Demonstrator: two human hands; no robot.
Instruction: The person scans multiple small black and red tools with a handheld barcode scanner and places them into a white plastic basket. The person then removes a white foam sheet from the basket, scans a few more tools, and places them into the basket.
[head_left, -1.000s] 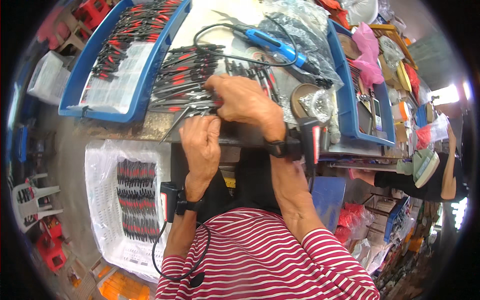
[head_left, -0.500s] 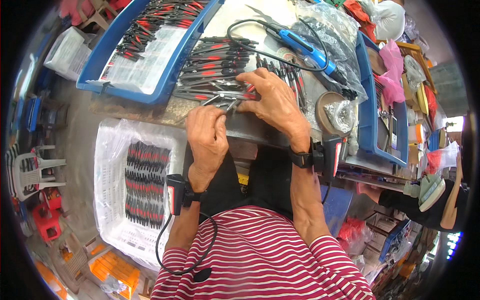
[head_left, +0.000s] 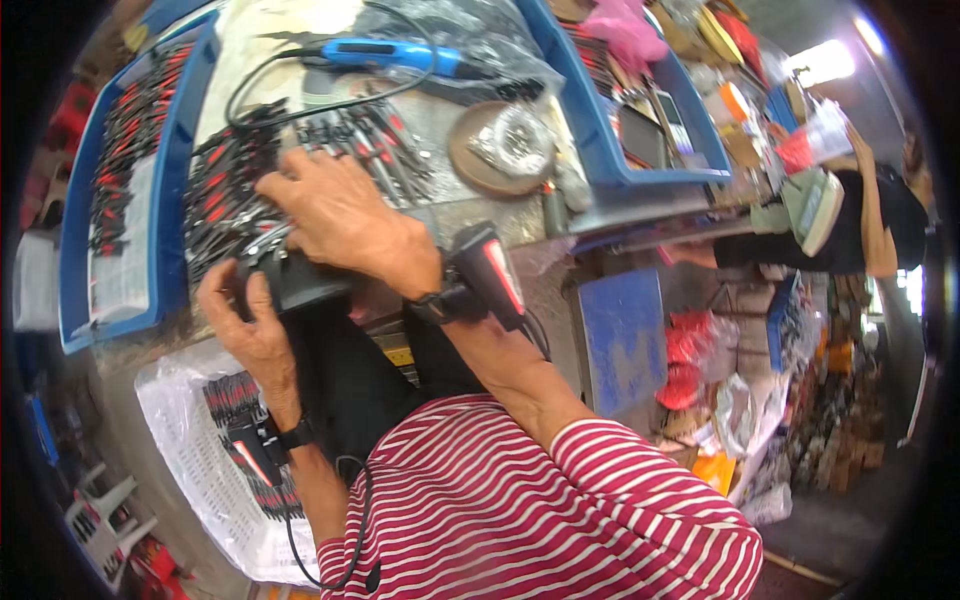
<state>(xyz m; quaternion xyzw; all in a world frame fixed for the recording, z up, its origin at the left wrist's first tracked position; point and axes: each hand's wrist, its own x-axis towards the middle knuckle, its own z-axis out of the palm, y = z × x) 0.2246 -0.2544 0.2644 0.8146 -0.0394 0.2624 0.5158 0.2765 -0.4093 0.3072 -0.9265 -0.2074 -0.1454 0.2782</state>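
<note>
Pliers (head_left: 235, 205) — red-and-black handled, heaped on the surface (head_left: 440, 205) at its near edge, between the blue tray (head_left: 75, 300) and the round dish (head_left: 500, 145). My right hand (head_left: 335, 215) lies over the heap, fingers curled down into it. My left hand (head_left: 245, 320) is closed around a dark block (head_left: 295, 280) just below.
</note>
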